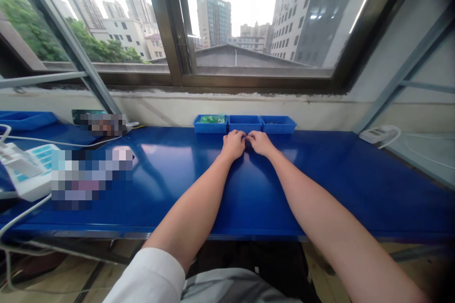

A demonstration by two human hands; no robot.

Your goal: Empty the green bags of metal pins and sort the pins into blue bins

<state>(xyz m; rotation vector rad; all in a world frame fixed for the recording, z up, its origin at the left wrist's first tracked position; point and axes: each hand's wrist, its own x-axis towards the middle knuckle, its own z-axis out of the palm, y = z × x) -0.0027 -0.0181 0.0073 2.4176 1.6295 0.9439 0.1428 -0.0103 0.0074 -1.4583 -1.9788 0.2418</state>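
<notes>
Both arms reach across a glossy blue table (170, 203) to its far side. My left hand (233, 145) has its fingers curled to a pinch, just in front of the middle blue bin (245, 128). Facing it, my right hand (260, 143) is pinched too, its fingertips almost meeting the left ones. Whatever lies between the fingertips is too small and dark to name. Green items (212, 119) fill the left blue bin (210, 128). Inside the right blue bin (279, 128) are small dark pieces that I cannot make out.
At the left stand a white power strip (33, 170) with cables and a blurred-out patch. Further back is a large blue tray (26, 120). A white box with a cord (379, 133) sits at the far right. The wall and window (249, 83) rise behind the bins.
</notes>
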